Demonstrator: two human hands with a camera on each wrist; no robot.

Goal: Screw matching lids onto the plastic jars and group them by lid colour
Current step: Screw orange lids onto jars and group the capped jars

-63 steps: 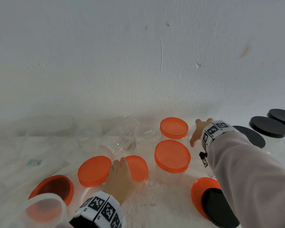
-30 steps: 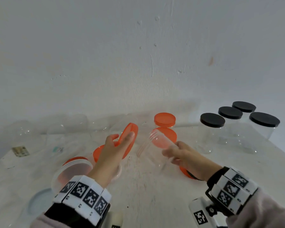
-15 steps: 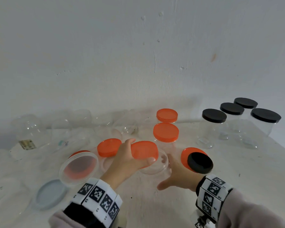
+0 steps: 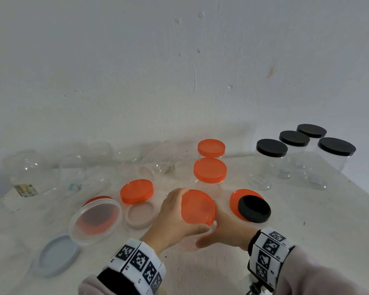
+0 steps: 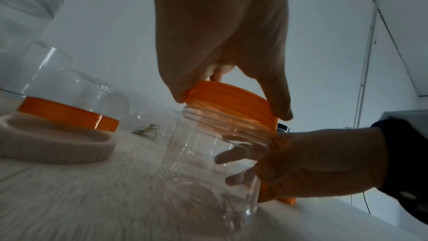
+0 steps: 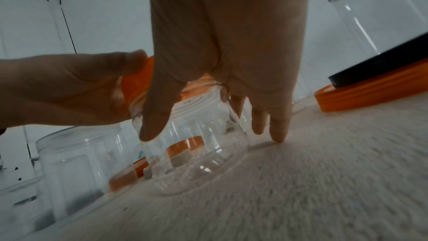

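One orange lid [image 4: 197, 207] sits tilted on the threaded mouth of a clear jar [image 5: 208, 168] standing on the table [image 4: 307, 220]. Left hand [image 4: 173, 218] grips the lid's rim from above; right hand [image 4: 226, 231] wraps the jar's side just below. A black lid [image 4: 254, 209] lies right of the grip, a beige lid [image 4: 140, 215] left.

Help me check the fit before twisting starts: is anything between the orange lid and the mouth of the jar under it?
Nothing visible. The left hand holds the orange lid tilted on the clear jar's threaded neck; the right hand grips the jar lower down.
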